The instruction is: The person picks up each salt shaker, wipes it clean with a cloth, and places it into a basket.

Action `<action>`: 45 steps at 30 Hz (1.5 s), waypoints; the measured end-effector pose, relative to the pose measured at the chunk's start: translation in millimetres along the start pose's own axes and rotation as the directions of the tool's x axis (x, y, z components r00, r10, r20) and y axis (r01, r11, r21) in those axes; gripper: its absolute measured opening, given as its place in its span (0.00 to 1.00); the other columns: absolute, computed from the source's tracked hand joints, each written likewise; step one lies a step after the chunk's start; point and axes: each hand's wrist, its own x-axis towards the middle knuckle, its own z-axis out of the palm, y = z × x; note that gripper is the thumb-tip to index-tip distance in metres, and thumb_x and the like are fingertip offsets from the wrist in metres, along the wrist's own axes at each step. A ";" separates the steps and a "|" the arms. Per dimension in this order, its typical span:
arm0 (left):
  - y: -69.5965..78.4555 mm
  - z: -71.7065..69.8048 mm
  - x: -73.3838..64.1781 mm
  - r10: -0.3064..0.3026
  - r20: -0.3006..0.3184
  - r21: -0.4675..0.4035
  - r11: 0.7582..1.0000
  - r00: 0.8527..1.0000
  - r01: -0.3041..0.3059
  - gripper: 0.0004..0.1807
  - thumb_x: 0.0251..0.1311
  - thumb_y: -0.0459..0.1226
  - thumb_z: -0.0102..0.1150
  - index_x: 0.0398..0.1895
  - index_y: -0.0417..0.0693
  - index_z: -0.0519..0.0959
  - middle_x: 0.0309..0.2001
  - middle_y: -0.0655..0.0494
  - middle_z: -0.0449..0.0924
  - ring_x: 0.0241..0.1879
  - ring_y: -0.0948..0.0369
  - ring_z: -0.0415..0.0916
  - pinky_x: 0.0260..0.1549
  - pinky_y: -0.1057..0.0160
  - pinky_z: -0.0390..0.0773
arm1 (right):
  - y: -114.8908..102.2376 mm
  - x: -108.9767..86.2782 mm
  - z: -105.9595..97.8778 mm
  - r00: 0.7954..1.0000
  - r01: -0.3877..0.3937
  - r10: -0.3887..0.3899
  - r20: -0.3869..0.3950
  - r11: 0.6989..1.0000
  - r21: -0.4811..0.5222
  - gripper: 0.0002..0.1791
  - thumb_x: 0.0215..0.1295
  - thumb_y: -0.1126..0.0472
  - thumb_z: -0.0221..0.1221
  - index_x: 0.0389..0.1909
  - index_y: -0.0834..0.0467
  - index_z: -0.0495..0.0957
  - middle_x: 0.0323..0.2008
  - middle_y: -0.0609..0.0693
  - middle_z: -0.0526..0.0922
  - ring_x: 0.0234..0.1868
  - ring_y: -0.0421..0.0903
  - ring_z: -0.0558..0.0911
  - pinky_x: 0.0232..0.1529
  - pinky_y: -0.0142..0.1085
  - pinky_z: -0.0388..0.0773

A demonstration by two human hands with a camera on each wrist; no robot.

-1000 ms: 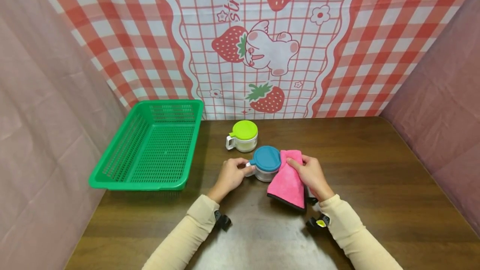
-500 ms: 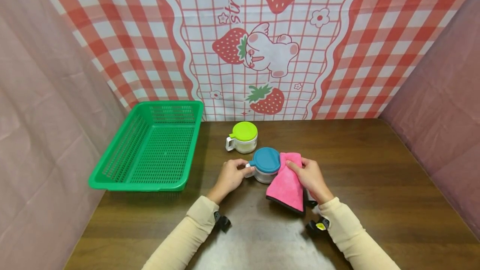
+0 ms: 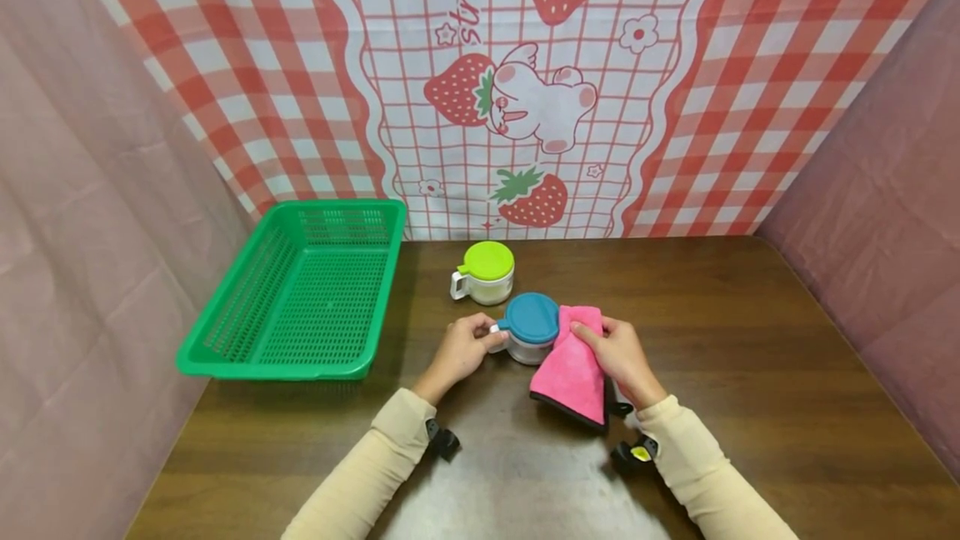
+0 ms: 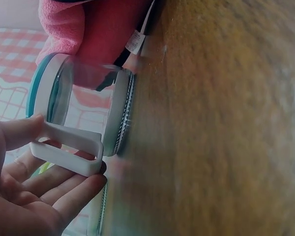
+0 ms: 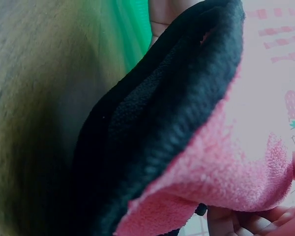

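Observation:
A clear jar with a blue lid and a white handle stands upright on the table. My left hand pinches that handle between thumb and fingers, as the left wrist view shows closely. On the jar's other side, my right hand grips a folded pink cloth with black edging, thumb on top. The cloth touches the jar's right side and hangs toward the table. In the right wrist view the cloth covers much of the scene, and only some fingers show at the lower right.
Just behind the blue-lidded jar stands a similar one with a lime-green lid, its handle pointing left. A green plastic basket sits at the left of the wooden table. A checked strawberry curtain hangs behind.
Both hands keep their holds on the jar handle and the cloth. The cloth's lower edge has shifted slightly left; the jar stays almost in place.

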 end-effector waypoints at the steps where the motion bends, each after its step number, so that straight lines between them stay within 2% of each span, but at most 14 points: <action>1: -0.6 -0.4 0.6 0.005 0.003 0.007 1.000 1.000 -0.005 0.10 0.58 0.40 0.66 0.32 0.41 0.83 0.33 0.48 0.87 0.32 0.62 0.79 0.33 0.66 0.76 | -0.1 0.3 -0.2 1.000 -0.001 0.001 0.000 1.000 0.002 0.23 0.67 0.54 0.59 0.53 0.68 0.77 0.24 0.45 0.79 0.23 0.36 0.76 0.26 0.30 0.75; 8: -3.3 -3.2 2.8 0.025 0.038 0.066 0.997 0.999 -0.028 0.13 0.60 0.43 0.64 0.37 0.41 0.85 0.36 0.49 0.88 0.37 0.59 0.81 0.38 0.63 0.79 | 0.1 2.0 -0.4 1.000 -0.004 0.004 -0.004 1.000 0.024 0.23 0.67 0.54 0.60 0.53 0.69 0.77 0.24 0.45 0.80 0.23 0.36 0.76 0.26 0.29 0.75; 14: -4.5 -5.8 2.0 0.042 0.091 0.043 0.998 0.995 -0.046 0.12 0.62 0.41 0.63 0.39 0.40 0.86 0.37 0.48 0.87 0.36 0.60 0.78 0.39 0.64 0.77 | -0.2 2.1 -1.3 1.000 -0.026 0.026 0.002 0.999 0.033 0.24 0.67 0.54 0.60 0.55 0.69 0.76 0.26 0.47 0.81 0.24 0.37 0.76 0.28 0.30 0.76; 22: 0.1 -3.6 -1.2 0.021 0.056 0.048 0.999 0.998 -0.023 0.14 0.62 0.42 0.62 0.39 0.39 0.86 0.34 0.49 0.87 0.33 0.62 0.76 0.36 0.65 0.76 | -2.5 2.3 -0.7 1.000 -0.027 0.026 0.008 0.998 0.062 0.26 0.67 0.53 0.60 0.56 0.70 0.75 0.25 0.45 0.80 0.24 0.35 0.77 0.27 0.29 0.76; 26: 2.4 -1.8 -3.8 0.031 0.039 0.046 0.998 0.999 -0.032 0.14 0.61 0.43 0.63 0.37 0.40 0.86 0.31 0.49 0.86 0.31 0.63 0.75 0.32 0.66 0.75 | -0.2 1.2 0.4 0.999 -0.034 0.034 -0.002 0.999 0.035 0.25 0.67 0.53 0.60 0.54 0.69 0.76 0.25 0.45 0.80 0.24 0.36 0.76 0.27 0.29 0.75; 31: 3.9 0.3 -5.7 0.010 0.035 0.035 0.999 0.999 -0.012 0.14 0.61 0.44 0.63 0.35 0.40 0.86 0.29 0.50 0.85 0.29 0.64 0.73 0.30 0.68 0.73 | 3.4 -3.4 5.1 1.000 -0.028 0.028 -0.001 1.000 -0.002 0.22 0.67 0.54 0.59 0.50 0.69 0.78 0.23 0.46 0.79 0.24 0.38 0.75 0.26 0.30 0.74; 35: 3.4 1.5 -5.2 -0.004 0.034 0.023 1.000 0.999 0.004 0.14 0.60 0.43 0.64 0.34 0.40 0.85 0.28 0.50 0.85 0.28 0.65 0.72 0.30 0.68 0.72 | 4.1 -9.6 10.0 1.000 0.004 -0.004 -0.001 0.999 -0.037 0.20 0.67 0.55 0.60 0.47 0.70 0.79 0.21 0.46 0.79 0.23 0.38 0.75 0.24 0.31 0.74; 45: 3.7 1.6 -5.7 0.008 0.040 0.016 1.000 0.999 -0.009 0.13 0.61 0.43 0.63 0.33 0.40 0.85 0.28 0.50 0.85 0.28 0.65 0.72 0.29 0.68 0.72 | 0.6 -22.8 17.4 0.995 0.092 -0.096 -0.019 0.984 -0.150 0.18 0.64 0.56 0.63 0.43 0.68 0.81 0.21 0.50 0.80 0.20 0.39 0.75 0.21 0.32 0.73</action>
